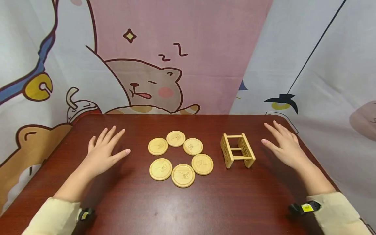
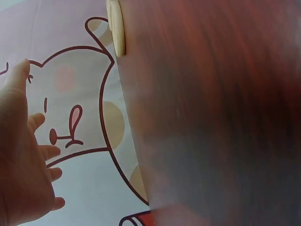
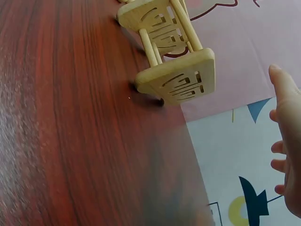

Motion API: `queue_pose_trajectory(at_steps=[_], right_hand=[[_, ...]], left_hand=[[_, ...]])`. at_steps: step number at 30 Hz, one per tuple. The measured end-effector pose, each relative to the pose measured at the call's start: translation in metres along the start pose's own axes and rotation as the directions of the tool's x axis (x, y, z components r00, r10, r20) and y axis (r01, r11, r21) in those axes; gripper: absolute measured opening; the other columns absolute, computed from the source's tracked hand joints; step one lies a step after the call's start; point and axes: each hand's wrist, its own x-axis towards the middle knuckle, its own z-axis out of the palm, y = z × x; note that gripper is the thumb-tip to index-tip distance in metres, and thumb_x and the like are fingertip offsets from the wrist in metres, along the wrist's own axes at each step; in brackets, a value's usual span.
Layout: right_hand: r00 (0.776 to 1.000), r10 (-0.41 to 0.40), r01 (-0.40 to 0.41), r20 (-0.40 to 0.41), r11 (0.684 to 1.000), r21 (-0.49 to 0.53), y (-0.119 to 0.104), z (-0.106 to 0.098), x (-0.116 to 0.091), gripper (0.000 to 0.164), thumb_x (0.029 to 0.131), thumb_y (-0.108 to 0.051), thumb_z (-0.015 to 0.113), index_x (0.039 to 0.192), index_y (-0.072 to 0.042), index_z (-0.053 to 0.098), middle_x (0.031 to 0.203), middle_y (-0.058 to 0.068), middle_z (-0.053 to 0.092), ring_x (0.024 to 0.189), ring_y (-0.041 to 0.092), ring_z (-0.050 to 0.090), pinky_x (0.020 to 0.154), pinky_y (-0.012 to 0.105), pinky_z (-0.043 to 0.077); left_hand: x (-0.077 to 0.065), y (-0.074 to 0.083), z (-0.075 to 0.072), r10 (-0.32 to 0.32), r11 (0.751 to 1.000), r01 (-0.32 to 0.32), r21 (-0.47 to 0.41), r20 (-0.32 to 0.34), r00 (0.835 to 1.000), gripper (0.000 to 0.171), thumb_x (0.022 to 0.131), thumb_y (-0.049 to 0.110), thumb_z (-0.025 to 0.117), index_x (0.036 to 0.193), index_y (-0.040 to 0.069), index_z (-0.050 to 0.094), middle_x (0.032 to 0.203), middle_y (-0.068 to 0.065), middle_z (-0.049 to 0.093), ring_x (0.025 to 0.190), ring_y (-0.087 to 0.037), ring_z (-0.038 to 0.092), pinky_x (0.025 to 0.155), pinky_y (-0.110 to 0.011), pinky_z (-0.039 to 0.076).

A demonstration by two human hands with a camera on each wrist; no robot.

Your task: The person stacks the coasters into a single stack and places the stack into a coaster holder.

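Several round wooden coasters (image 1: 183,175), each with a leaf drawing, lie in a ring on the table's middle. To their right stands a small wooden coaster rack (image 1: 237,151) with carved side panels joined by rods; no coaster sits in it. My left hand (image 1: 102,153) hovers left of the ring, fingers spread and holding nothing. Over on the right, my right hand (image 1: 283,143) is held above the table near the rack, its fingers extended and touching nothing. In the right wrist view the rack (image 3: 176,77) appears up close, apart from the hand.
The dark red-brown wooden table (image 1: 182,212) reaches back to a cartoon-printed cloth (image 1: 205,65) hanging behind and at the sides. In the left wrist view, a coaster's edge (image 2: 117,33) shows at the top. Black bands (image 1: 305,207) circle both sleeved wrists.
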Motion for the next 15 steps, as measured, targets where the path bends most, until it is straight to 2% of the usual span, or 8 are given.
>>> queue_pose_trajectory(at_steps=[9,15], right_hand=[[0.999,0.011,-0.003,-0.037,0.979,0.205,0.001,0.014,-0.002,0.055,0.097,-0.025,0.056,0.148,-0.012,0.037,0.149,0.024,0.028,0.135,0.047,0.023,0.098,0.071,0.014],[0.999,0.016,-0.001,-0.050,0.956,0.294,0.004,0.024,-0.005,0.051,0.097,-0.018,0.057,0.146,-0.013,0.041,0.145,0.020,0.037,0.132,0.045,0.030,0.097,0.068,0.022]], left_hand=[[-0.001,0.010,0.016,0.035,0.997,-0.037,-0.066,-0.038,0.999,0.076,0.090,0.052,0.059,0.151,0.017,0.029,0.152,-0.021,0.024,0.139,-0.042,0.013,0.099,-0.069,0.004],[-0.002,0.017,0.025,0.054,0.993,-0.059,-0.105,-0.053,0.997,0.076,0.088,0.049,0.063,0.150,0.016,0.032,0.151,-0.021,0.027,0.137,-0.043,0.018,0.099,-0.068,0.008]])
